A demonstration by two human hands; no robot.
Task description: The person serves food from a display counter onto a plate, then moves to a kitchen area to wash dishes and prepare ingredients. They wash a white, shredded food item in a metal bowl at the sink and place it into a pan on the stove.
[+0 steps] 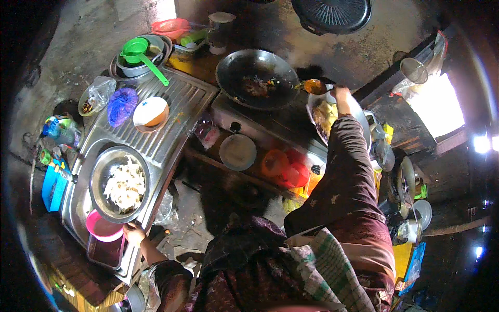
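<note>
My right hand (342, 95) grips the handle of a ladle (314, 86) that holds an orange-brown sauce or oil. The ladle's tip is at the right rim of a dark wok (257, 80), where bits of food lie at the bottom. Under my right forearm is a metal basin (356, 105) with yellowish food (326, 114), partly hidden by the arm. At the sink's near edge, my left hand (134, 233) has its fingers at the rim of a pink plastic bowl (104, 230); whether they grip it, I cannot tell. Beside that bowl, a steel bowl (146, 173) holds pale shredded food, perhaps mushrooms (124, 185).
On the ribbed steel drainboard (177, 97) are a white bowl (151, 113), a purple plastic bag (122, 106) and stacked bowls with a green dipper (135, 50). A plate (237, 152) and red containers (293, 171) sit on a lower shelf. A strainer (413, 71) hangs at right.
</note>
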